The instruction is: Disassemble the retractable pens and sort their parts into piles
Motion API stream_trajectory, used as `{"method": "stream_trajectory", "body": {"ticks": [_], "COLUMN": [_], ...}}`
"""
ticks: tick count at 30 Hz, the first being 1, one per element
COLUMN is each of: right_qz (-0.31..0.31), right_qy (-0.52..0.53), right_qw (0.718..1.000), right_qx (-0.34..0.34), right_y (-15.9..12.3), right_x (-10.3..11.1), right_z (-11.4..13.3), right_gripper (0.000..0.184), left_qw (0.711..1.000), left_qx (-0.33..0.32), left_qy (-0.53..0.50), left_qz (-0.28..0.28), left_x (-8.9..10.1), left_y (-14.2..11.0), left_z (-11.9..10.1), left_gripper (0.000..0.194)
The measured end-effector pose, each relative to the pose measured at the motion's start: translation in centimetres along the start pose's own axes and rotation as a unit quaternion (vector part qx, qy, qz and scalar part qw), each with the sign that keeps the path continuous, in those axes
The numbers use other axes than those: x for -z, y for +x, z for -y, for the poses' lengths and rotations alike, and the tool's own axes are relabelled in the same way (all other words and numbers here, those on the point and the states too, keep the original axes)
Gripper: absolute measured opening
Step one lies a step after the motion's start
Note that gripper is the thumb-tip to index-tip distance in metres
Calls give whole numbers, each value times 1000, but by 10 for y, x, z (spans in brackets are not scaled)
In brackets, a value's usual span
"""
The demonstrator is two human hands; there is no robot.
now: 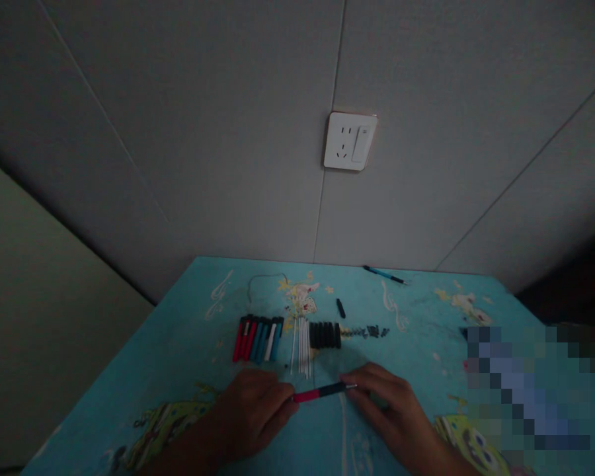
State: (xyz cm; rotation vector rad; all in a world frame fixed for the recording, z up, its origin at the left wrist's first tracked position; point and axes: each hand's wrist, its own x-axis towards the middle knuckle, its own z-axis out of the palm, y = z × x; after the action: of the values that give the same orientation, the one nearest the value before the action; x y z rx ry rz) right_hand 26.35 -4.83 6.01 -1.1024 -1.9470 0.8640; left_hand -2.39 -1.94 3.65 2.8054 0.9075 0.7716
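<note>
Between my two hands, near the front of the table, is a ballpoint pen (320,393) with a red barrel, a black grip and a metal tip pointing right. My left hand (255,406) pinches the red end. At the tip end, the thumb and fingers of my right hand (389,406) close on the pen. Beyond the hands lies a row of red, blue and white pen barrels (258,340) with black tops. Beside them are several thin white refills (303,347), then a row of black grips (325,335). Small dark springs or parts (371,331) lie further right.
A blue and black pen (385,275) rests near the back edge, and a single black piece (340,308) lies closer in. The table (173,350) has a turquoise patterned cover and meets a grey wall with a socket (350,141). A blurred patch hides something at the right.
</note>
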Motion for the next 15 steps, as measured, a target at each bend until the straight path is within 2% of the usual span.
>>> {"method": "stream_trajectory", "body": {"ticks": [5, 8, 12, 15], "right_qz": [-11, -40, -23, -9], "right_qy": [-19, -123, -330, -409], "right_qw": [1000, 991, 940, 907], "right_qx": [-19, -36, -78, -94], "right_y": [3, 7, 14, 19], "right_x": [3, 12, 20, 19], "right_z": [-1, -16, -40, -49], "right_gripper": [20, 25, 34, 36], "left_qw": [1000, 1000, 1000, 1000], "left_qx": [4, 9, 7, 7], "left_qy": [7, 11, 16, 15], "left_qz": [-6, -8, -18, -16], "left_x": [-2, -3, -3, -2], "left_y": [1, 2, 3, 4], "left_z": [3, 4, 4, 3], "left_gripper": [17, 17, 16, 17]}}
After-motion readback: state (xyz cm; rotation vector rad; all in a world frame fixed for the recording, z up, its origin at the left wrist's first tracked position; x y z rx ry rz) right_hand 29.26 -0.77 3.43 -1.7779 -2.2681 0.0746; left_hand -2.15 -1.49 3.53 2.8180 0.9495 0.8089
